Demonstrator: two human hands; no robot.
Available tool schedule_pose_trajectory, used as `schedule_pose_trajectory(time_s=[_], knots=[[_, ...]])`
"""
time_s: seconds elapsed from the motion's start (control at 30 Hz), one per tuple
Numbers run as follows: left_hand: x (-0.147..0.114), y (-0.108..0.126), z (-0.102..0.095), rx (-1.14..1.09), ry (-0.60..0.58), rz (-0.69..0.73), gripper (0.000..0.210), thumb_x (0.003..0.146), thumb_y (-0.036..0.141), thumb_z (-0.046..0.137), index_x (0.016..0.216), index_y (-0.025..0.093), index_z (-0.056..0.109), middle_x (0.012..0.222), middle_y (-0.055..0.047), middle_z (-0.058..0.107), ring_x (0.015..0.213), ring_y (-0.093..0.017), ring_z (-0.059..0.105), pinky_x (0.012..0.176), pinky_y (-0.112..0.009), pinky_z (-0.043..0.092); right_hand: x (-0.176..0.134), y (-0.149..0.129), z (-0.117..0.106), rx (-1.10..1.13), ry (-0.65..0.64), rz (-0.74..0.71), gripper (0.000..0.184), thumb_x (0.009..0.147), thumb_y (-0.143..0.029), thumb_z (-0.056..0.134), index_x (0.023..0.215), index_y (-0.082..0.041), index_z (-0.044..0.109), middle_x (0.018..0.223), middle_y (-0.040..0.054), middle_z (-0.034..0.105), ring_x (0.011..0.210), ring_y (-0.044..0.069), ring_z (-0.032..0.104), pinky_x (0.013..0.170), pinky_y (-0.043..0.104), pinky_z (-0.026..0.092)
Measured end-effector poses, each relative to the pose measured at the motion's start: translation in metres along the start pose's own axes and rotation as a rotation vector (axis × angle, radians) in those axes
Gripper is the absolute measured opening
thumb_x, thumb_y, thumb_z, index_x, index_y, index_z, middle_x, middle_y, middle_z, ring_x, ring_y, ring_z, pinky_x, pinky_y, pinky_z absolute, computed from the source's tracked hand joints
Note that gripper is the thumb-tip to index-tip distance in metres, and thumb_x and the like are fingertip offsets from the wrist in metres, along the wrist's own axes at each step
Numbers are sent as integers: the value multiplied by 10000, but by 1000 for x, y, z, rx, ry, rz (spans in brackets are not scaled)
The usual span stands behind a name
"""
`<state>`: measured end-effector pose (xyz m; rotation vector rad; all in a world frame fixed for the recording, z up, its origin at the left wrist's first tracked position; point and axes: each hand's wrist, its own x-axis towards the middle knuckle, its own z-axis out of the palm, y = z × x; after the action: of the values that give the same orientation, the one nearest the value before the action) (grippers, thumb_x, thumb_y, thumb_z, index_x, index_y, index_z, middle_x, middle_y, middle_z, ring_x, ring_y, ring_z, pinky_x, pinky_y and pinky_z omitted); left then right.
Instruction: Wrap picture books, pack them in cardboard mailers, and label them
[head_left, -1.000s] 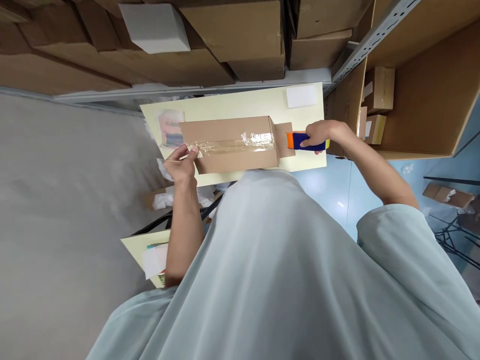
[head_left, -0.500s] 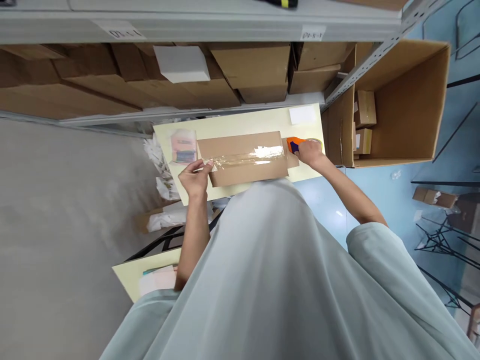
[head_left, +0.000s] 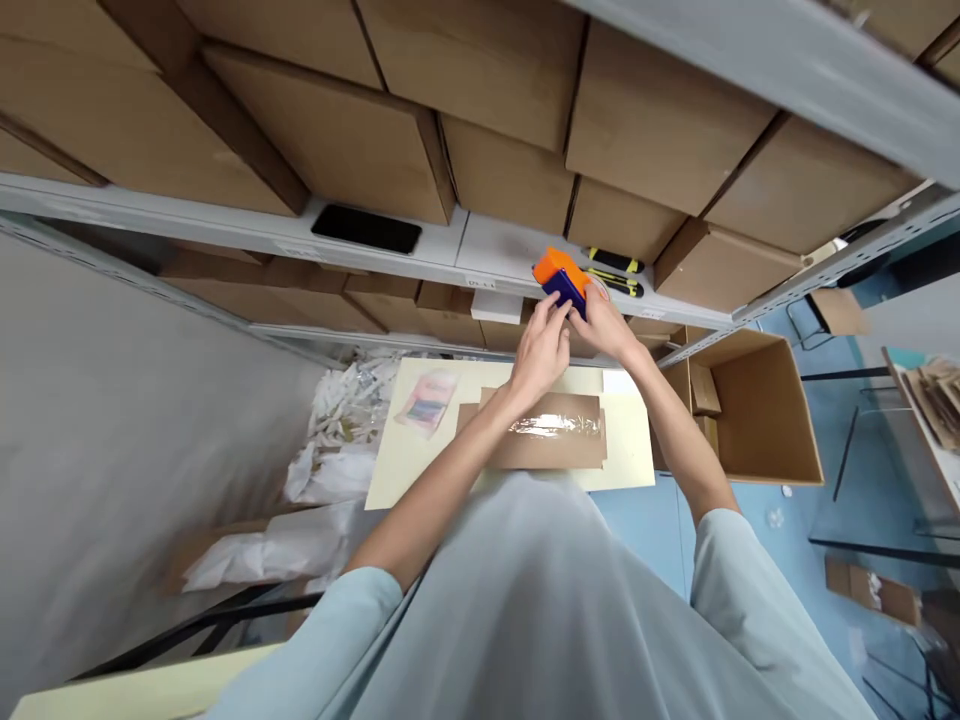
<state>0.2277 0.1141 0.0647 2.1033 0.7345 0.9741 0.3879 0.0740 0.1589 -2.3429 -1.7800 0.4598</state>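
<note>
An orange and dark blue tape dispenser is up in front of the shelf edge. My right hand is closed around its rear end. The fingertips of my left hand are bent against its blue underside; whether they also pinch tape is hidden. Below my hands, a flat brown cardboard box lies on the pale yellow board, with shiny clear tape along its middle. A clear packet with pink and bluish contents rests on the board, left of the box.
A grey shelf with brown boxes runs across the front; a black phone and yellow-black cutters lie on it. To the right stands a large open carton. White crumpled wrapping is at left.
My right hand has raised the tape dispenser from beside the box up to the shelf edge. My left hand has left the box's left end and come to the dispenser. The view has tilted up.
</note>
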Motion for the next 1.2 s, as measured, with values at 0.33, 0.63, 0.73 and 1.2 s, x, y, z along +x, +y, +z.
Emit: schedule_pose_trajectory(time_s=[0.33,0.63,0.73,1.2], knots=[[16,-11,-19,-10,63,-14,674,1076,222,534,1749,190,531,1834,-184,528,1734,-352,492,1481,-593,374,132,-53,-3,-313,-52,-63,462,1140,-195,478,1562,-28,569,1581,286,736,1523,342,673,1362,483,422],[-100,-51,-43,33,54,-293,632,1047,298,597,1662,155,628,1756,-211,612,1672,-370,567,1447,-571,426,96,-25,36,-234,160,-75,752,1183,-414,215,1850,-72,274,1889,262,394,1775,396,350,1443,648,305],[-168,-82,-57,39,115,-545,633,1010,338,661,1618,163,666,1702,-220,659,1641,-381,600,1427,-565,447,4,10,75,-162,198,29,826,1192,-583,183,1907,-169,165,1935,224,311,1848,420,196,1431,751,285],[-224,-92,12,165,34,-897,1203,672,737,1060,1621,164,593,1735,-297,598,1655,-509,556,1384,-601,458,-171,54,236,301,-142,673,1050,1136,-672,502,1863,0,151,1829,311,498,1681,346,572,1332,472,523]])
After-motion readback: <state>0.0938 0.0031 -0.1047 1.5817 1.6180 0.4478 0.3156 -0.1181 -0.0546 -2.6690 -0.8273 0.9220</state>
